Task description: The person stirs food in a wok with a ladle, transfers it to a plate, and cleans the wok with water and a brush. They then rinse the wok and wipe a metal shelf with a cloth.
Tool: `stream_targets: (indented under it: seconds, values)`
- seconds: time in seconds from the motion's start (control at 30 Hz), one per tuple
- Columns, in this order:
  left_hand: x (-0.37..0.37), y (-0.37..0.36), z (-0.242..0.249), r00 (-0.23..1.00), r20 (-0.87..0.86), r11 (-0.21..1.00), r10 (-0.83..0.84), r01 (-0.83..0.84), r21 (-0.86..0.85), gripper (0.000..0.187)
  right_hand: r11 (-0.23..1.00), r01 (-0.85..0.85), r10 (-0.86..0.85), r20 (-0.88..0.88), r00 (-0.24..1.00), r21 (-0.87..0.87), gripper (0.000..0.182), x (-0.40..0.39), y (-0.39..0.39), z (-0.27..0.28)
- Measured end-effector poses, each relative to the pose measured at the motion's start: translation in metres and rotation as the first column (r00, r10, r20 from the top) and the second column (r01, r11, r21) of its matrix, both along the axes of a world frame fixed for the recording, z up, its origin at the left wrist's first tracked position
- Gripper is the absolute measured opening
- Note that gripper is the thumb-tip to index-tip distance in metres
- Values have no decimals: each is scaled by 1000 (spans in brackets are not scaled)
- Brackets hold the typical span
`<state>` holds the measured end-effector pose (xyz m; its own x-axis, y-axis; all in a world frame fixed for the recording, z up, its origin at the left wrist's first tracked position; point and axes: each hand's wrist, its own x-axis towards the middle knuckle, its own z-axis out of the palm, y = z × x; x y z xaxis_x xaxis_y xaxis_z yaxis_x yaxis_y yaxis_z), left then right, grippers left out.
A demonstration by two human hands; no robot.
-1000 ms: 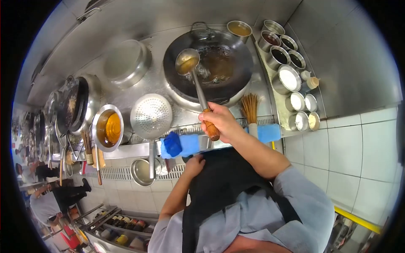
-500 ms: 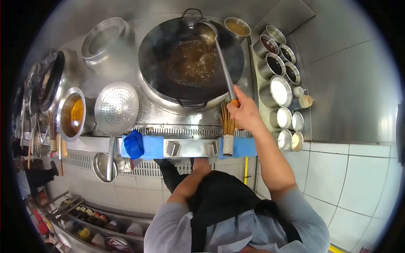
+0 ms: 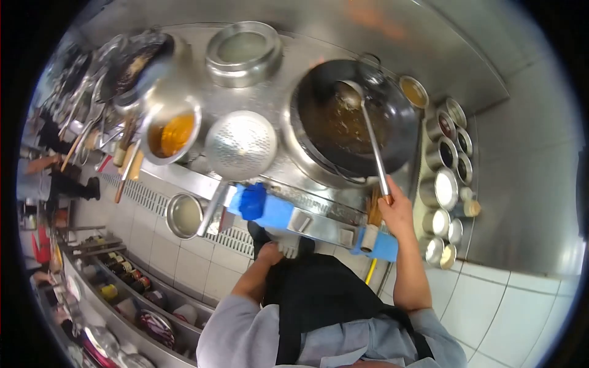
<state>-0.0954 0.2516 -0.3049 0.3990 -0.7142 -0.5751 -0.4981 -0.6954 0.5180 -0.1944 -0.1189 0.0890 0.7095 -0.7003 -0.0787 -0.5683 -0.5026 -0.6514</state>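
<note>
My right hand (image 3: 396, 211) is wrapped round the handle end of a long metal ladle (image 3: 373, 144). The ladle's bowl reaches into a large black wok (image 3: 311, 144), over brown liquid near the far side. Just below that hand a bamboo wok brush (image 3: 368, 238) stands at the stove's front edge. My left hand (image 3: 270, 253) hangs low by the black apron (image 3: 322, 291), away from the stove; its fingers are not clearly visible. A perforated skimmer (image 3: 242, 145) lies left of the wok, its handle jutting over the front edge.
Metal seasoning pots (image 3: 446, 189) line the right side. A cup of tan liquid (image 3: 414, 92) sits behind the wok. To the left are a bowl of orange oil (image 3: 174, 136), a lidless-looking pot (image 3: 244, 58) and a blue cloth (image 3: 252, 201). Another person (image 3: 44, 178) stands far left.
My view has swung left, so the stove appears tilted and shifted right. The ladle's bowl has moved from the wok's far rim a little inward. My right hand keeps its hold.
</note>
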Motion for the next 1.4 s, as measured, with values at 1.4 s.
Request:
stream_targets:
  seconds: [1.4]
  values:
    - [155, -86, 393, 669, -743, 681, 9, -548, -485, 49, 364, -304, -617, 473, 629, 880, 12, 153, 125, 57]
